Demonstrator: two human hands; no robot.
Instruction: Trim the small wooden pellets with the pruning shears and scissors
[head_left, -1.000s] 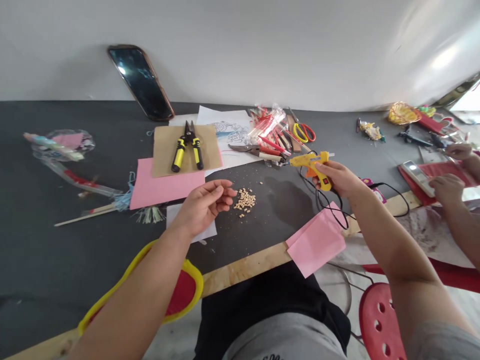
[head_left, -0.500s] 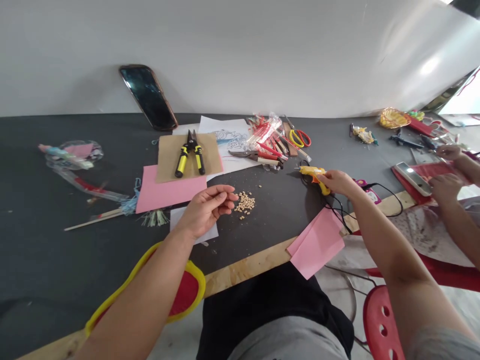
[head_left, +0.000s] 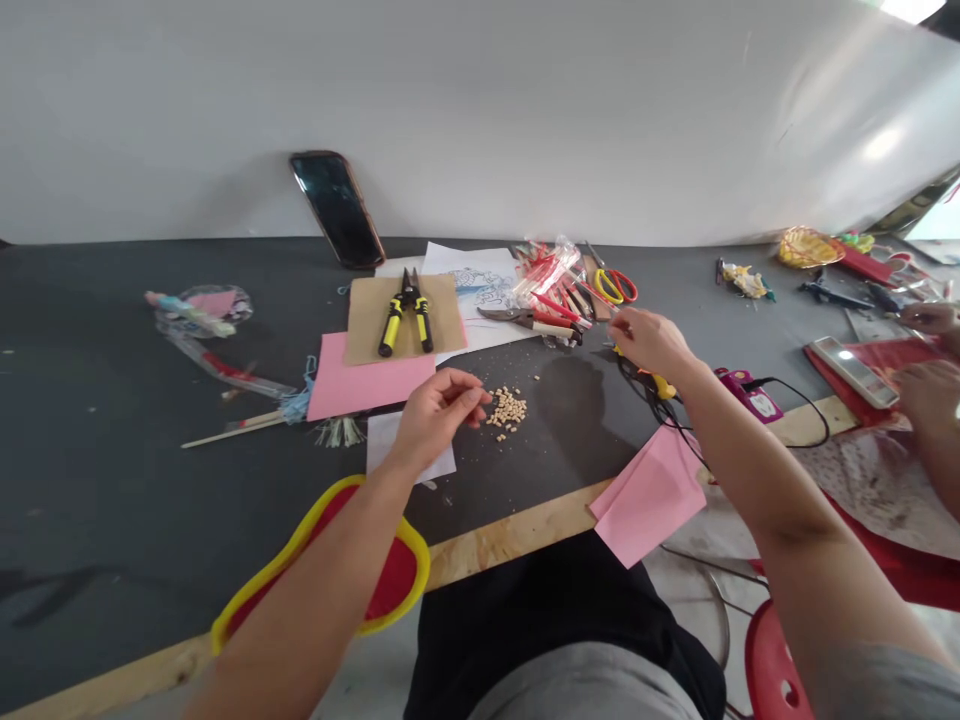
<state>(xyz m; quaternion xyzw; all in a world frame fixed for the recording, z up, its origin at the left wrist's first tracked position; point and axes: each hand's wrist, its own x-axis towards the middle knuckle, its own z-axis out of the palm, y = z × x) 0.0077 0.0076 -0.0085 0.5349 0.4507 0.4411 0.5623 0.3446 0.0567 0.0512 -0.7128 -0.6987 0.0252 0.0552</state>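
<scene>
My left hand [head_left: 442,415] is held just left of a small pile of tan pellets [head_left: 508,408], its thumb and fingers pinched together. Whatever sits in that pinch, if anything, is too small to make out. Over a yellow glue gun [head_left: 664,388] on the table is my right hand [head_left: 651,342], fingers drawn together and pointing left, covering much of the gun. I cannot see anything between those fingers. A black cord [head_left: 664,412] runs from beneath the hand. Pruning shears [head_left: 529,320] lie beyond the pile, left of the right hand.
Yellow-black snips [head_left: 407,315] rest on brown card [head_left: 361,318] over pink paper [head_left: 375,385]. A phone [head_left: 339,208] leans on the wall. Pink sheets [head_left: 651,497] overhang the front edge. Scissors [head_left: 615,286] lie behind. At right are another person's hands [head_left: 934,385] by a phone [head_left: 853,372].
My right hand has come off the glue gun's grip and shifted up and left over it. My left hand stays pinched by the pellets. The whole view has shifted slightly.
</scene>
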